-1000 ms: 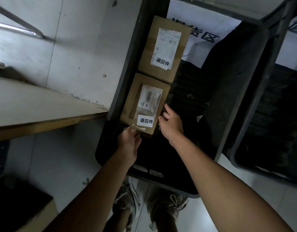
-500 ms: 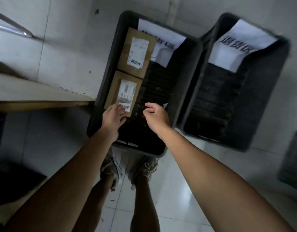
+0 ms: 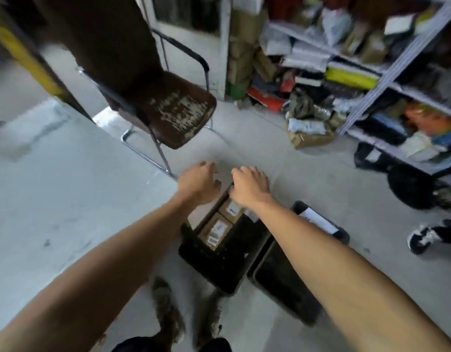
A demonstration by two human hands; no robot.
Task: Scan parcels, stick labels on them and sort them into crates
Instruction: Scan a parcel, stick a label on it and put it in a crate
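Two labelled parcels (image 3: 220, 222) lie in the left-hand black crate (image 3: 219, 265) on the floor, above which the left hand (image 3: 197, 182) and right hand (image 3: 248, 188) hover, fingers loosely curled and empty, a worn chair (image 3: 168, 110) beyond.

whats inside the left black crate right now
Two labelled cardboard parcels lie end to end along the left wall of the black crate. The right hand covers the far parcel's end; the rest of the floor is too dark to read.

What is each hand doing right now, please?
Left hand: open, fingers loosely curled, holding nothing.
Right hand: open, fingers loosely curled, holding nothing.
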